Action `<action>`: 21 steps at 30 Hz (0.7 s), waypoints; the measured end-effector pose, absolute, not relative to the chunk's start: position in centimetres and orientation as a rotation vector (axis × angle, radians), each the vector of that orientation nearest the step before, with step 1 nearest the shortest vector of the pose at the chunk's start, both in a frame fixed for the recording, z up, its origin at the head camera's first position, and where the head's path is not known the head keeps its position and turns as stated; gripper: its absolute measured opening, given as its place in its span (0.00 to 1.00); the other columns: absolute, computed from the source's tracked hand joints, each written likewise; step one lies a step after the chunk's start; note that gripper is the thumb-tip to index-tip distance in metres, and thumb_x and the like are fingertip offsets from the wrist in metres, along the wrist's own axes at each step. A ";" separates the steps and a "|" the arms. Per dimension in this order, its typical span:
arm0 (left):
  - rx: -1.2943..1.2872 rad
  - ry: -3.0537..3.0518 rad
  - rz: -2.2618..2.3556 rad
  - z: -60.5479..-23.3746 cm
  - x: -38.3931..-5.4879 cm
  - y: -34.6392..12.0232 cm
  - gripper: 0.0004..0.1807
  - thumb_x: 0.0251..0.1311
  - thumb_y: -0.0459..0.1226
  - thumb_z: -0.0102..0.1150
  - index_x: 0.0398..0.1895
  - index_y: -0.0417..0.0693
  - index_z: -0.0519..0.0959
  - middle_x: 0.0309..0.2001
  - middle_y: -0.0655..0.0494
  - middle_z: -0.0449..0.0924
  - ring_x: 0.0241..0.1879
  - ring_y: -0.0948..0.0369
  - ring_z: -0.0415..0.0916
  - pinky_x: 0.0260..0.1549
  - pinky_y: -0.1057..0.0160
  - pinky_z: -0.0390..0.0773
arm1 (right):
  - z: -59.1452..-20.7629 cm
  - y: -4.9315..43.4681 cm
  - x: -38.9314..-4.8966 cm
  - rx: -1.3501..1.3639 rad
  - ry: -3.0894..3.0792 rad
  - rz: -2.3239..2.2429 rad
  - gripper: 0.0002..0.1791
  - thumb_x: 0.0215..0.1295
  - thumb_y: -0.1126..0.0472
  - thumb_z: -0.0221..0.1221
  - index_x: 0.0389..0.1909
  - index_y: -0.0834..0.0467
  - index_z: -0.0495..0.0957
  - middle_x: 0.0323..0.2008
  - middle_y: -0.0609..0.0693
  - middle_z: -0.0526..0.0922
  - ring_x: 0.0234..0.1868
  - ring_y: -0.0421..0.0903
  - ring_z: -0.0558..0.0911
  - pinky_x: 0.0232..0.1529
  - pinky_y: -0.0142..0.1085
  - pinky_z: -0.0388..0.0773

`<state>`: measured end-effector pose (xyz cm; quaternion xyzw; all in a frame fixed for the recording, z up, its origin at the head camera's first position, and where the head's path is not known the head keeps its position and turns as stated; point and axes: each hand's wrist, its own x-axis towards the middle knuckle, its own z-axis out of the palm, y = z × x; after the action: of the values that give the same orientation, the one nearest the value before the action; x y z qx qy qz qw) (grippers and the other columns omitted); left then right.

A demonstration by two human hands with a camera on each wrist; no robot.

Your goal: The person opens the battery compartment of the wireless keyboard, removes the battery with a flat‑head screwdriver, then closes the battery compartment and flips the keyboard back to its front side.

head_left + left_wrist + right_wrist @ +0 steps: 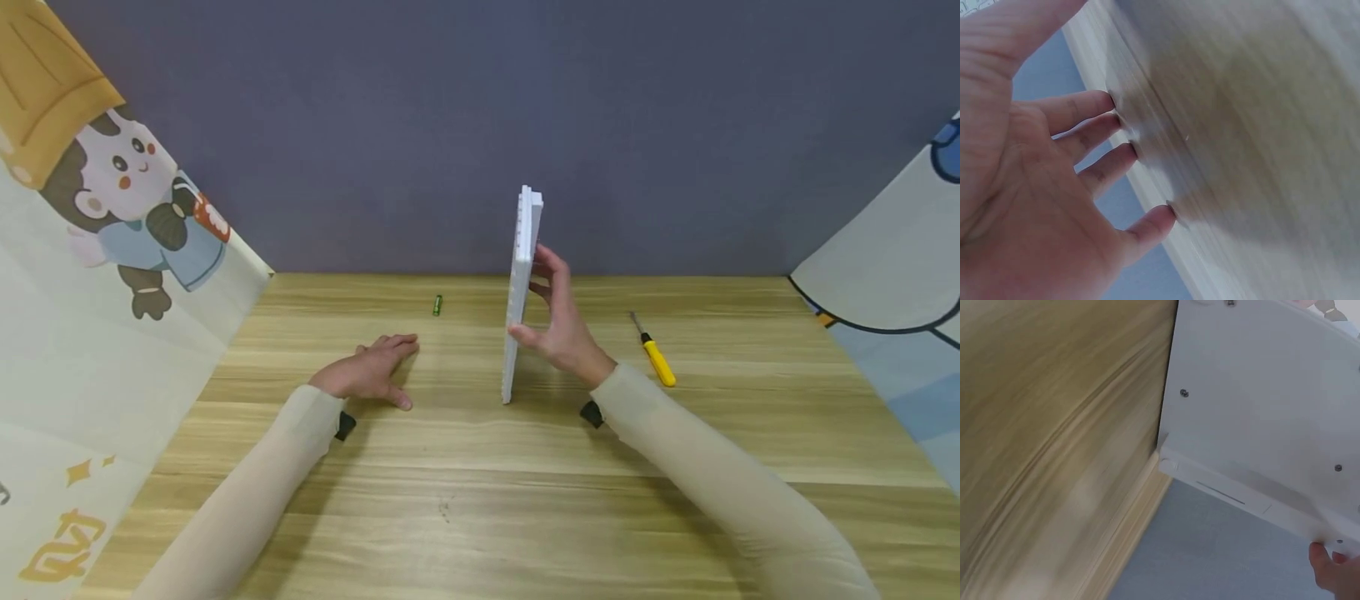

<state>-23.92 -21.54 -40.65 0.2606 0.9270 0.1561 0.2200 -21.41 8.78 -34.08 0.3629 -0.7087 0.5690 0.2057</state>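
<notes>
A white keyboard (517,292) stands upright on its edge over the wooden table, seen nearly edge-on in the head view. My right hand (564,329) grips it from the right side, the thumb near its close edge and the fingers farther back. The right wrist view shows its underside (1254,406), with several screws and a raised ridge along one edge. To the left, my left hand (369,371) is spread palm down, its fingertips touching the table in the left wrist view. Beyond that hand lies a small green battery (437,306).
A screwdriver (657,358) with a yellow handle lies on the table (480,517) to the right of my right hand. A dark grey panel (337,150) rises behind the table's far edge. Printed cartoon sheets (75,333) flank the table.
</notes>
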 end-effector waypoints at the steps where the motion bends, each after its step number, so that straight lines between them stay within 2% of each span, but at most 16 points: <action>1: 0.724 2.565 0.431 -40.7 -23.9 -21.6 0.57 0.45 0.53 0.70 0.74 0.43 0.49 0.75 0.50 0.38 0.71 0.45 0.33 0.59 0.31 0.40 | -34.1 8.9 -21.4 1.013 -1.978 1.591 0.62 0.50 0.34 0.63 0.65 0.75 0.42 0.59 0.72 0.57 0.58 0.63 0.63 0.60 0.52 0.63; 8: 0.723 2.569 0.419 -40.8 -24.0 -21.6 0.58 0.45 0.53 0.70 0.74 0.43 0.48 0.75 0.50 0.38 0.71 0.44 0.34 0.59 0.31 0.41 | -34.2 9.6 -21.4 1.004 -1.991 1.612 0.64 0.49 0.32 0.63 0.67 0.73 0.40 0.61 0.70 0.55 0.58 0.61 0.62 0.59 0.56 0.63; 21: 0.726 2.576 0.437 -40.6 -23.9 -21.6 0.58 0.43 0.54 0.71 0.74 0.43 0.50 0.74 0.50 0.40 0.71 0.46 0.35 0.60 0.32 0.41 | -34.5 10.3 -21.7 1.029 -1.942 1.579 0.64 0.50 0.31 0.62 0.66 0.74 0.40 0.63 0.69 0.54 0.58 0.61 0.63 0.56 0.54 0.67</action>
<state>-23.89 -21.60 -40.63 0.2615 0.9281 0.1575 0.2134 -21.65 10.30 -34.48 0.3712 -0.7006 0.5698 0.2160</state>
